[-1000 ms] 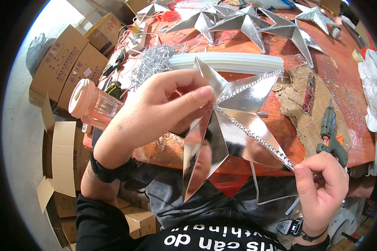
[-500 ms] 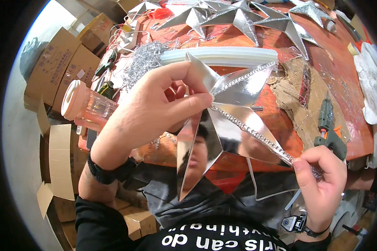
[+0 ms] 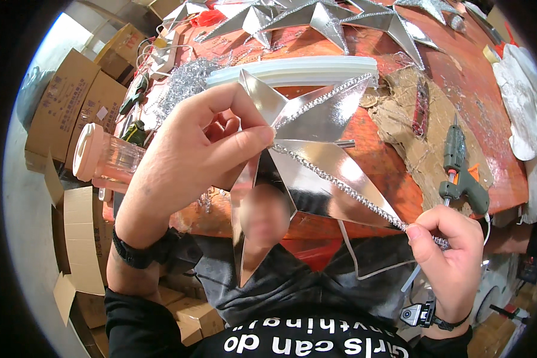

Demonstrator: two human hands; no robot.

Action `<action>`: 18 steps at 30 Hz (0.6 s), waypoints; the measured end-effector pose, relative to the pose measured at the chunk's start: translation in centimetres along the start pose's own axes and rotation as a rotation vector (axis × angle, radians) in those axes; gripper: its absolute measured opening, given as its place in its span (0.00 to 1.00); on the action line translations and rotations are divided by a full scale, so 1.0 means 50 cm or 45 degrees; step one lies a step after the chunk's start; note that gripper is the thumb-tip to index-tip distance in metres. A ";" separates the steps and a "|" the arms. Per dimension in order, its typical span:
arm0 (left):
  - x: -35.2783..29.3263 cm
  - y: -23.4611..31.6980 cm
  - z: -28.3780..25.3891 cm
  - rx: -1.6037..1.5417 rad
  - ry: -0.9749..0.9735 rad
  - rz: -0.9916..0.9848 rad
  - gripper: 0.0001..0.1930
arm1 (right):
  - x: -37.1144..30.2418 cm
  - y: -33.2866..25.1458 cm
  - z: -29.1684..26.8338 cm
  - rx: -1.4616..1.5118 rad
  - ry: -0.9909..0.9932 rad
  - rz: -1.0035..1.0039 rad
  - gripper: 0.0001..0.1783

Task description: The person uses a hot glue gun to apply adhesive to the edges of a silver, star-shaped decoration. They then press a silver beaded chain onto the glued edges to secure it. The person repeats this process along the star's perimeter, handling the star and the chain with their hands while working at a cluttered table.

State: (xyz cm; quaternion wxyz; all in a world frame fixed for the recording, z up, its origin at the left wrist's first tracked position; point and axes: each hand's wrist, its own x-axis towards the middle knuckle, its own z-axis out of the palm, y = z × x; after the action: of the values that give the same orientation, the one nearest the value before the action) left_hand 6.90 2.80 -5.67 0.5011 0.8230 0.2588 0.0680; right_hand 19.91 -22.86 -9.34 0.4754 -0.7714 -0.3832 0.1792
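A mirror-silver folded star [image 3: 322, 119] is held up over the table's near edge. My left hand [image 3: 191, 149] grips it near the centre, thumb and forefinger pinched at the inner end of a silver rhinestone chain [image 3: 340, 185]. That chain runs down along the ridge of the star's lower-right arm. At that arm's tip my right hand [image 3: 450, 244] pinches the chain's outer part between thumb and forefinger, with a loose tail curling under the fingers. Another strip of chain lines the upper-right arm. The lower-left arm points at my lap and shows reflections.
A green glue gun [image 3: 459, 161] rests on torn cardboard [image 3: 394, 113] at right, beside a red-handled tool [image 3: 421, 110]. Farther back are pale glue sticks [image 3: 298, 71], tangled silver chain [image 3: 188, 83] and several silver stars [image 3: 313, 27]. A pink-lidded cup [image 3: 104, 155] stands left, near cardboard boxes [image 3: 59, 107].
The whole view has shifted slightly, so table things sit farther left. Both hands keep their pinches, and the chain now lies a little straighter along the star's arm.
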 end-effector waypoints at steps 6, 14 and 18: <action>-0.001 -0.005 0.002 -0.011 0.007 0.007 0.06 | 0.000 0.012 0.004 0.099 -0.041 0.063 0.08; -0.001 -0.003 0.006 -0.001 0.037 -0.002 0.06 | 0.015 0.005 -0.014 0.525 -0.178 0.378 0.09; -0.004 -0.005 0.006 -0.003 0.042 0.005 0.06 | 0.017 0.010 -0.009 0.541 -0.221 0.428 0.10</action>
State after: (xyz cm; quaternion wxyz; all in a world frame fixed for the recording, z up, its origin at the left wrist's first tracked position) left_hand 6.74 2.55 -6.01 0.4976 0.8216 0.2653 0.0829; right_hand 20.98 -22.61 -9.48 0.5553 -0.6889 -0.2432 0.3973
